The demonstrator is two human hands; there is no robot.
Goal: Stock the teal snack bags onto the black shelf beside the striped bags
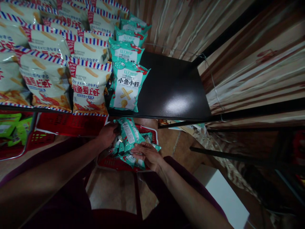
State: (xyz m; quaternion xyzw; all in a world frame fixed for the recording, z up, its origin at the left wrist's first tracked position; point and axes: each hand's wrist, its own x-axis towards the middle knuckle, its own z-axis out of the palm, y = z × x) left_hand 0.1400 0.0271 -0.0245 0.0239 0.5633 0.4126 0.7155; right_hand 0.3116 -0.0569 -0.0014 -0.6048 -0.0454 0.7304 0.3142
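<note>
At your far left, bright green packets (9,125) lie in a red basket (35,140) on the floor. Above them, cream bags (88,90) with red-and-blue striped edges stand upright in rows along a black shelf (171,86). A red panel (71,123) shows just under the shelf's front edge.

Your left hand (107,135) comes next, below that edge, with its fingers bent in toward the upper left corner of a teal bag (130,133). The fingertips are lost in shadow, so you cannot tell whether they pinch the bag or merely touch it. The teal bag lies tilted between your two hands, its back panel of small print facing up, over a second red basket (109,163). More teal packets (131,159) lie jumbled in this basket, beneath the bag.

Above your hands, a row of upright teal bags (127,87) runs front to back on the shelf, right beside the cream ones. Your right hand (147,154) has the lower right end of the teal bag, thumb on top and fingers curled close beneath it.

Farther right, the shelf's glossy top catches a patch of light, and a striped curtain (166,25) hangs behind it. A white box (221,194) sits low down, near your right forearm.
</note>
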